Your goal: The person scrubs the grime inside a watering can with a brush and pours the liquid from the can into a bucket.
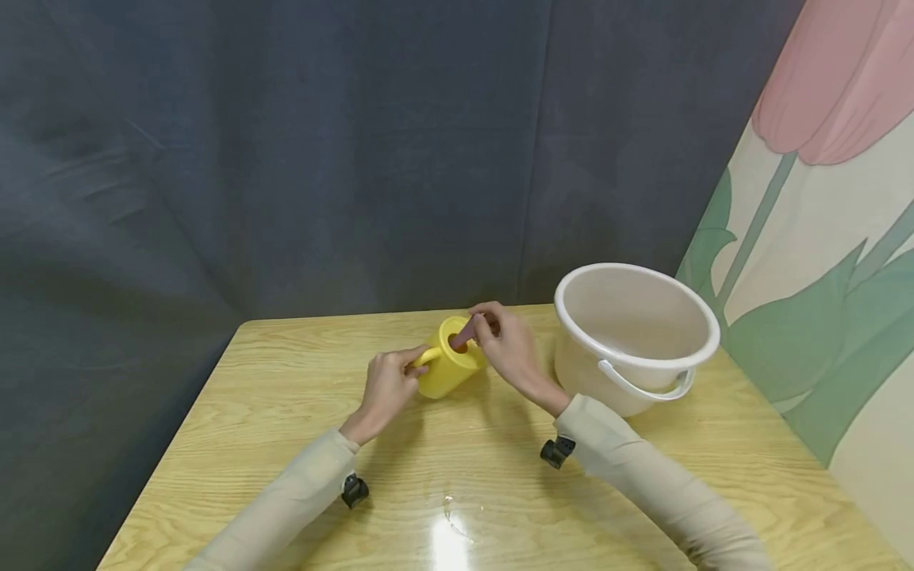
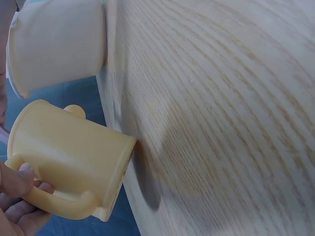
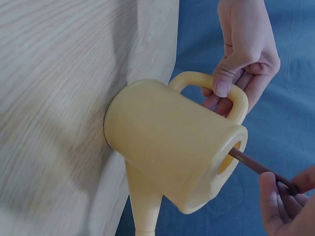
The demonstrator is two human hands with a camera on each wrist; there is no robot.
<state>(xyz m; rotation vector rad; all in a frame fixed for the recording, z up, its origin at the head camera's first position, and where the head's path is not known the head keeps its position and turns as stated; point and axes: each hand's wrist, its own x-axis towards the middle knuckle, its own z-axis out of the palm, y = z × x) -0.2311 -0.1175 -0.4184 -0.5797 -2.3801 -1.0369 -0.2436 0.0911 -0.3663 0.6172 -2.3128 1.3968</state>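
Holds the yellow handle (image 3: 194, 78) of a watering can (image 1: 450, 377) in the left grip (image 1: 389, 385), with thumb and fingers curled round it. Pinches a thin brown-purple stick (image 1: 466, 333) in the right grip (image 1: 510, 349), with one end inside the hole (image 3: 225, 164) in the top of the can. Holds the can tipped at the wooden worktop (image 1: 271, 396), near the far edge, with the low edge of its bottom touching the wood or just above it; cannot tell which. On the side away from the yellow handle, a spout (image 3: 142, 206). To the right of the can, near the right grip, a big white bucket (image 1: 585, 357), upright on the worktop, with its white loop (image 1: 646, 395) hanging down at the front. Wears pale sleeves (image 1: 300, 492) and a little black camera (image 1: 355, 490) on each wrist. Behind the worktop, a dark blue cloth (image 1: 357, 159). Off to the right, a wall (image 1: 871, 492) with a big pink flower (image 1: 828, 95) on it.
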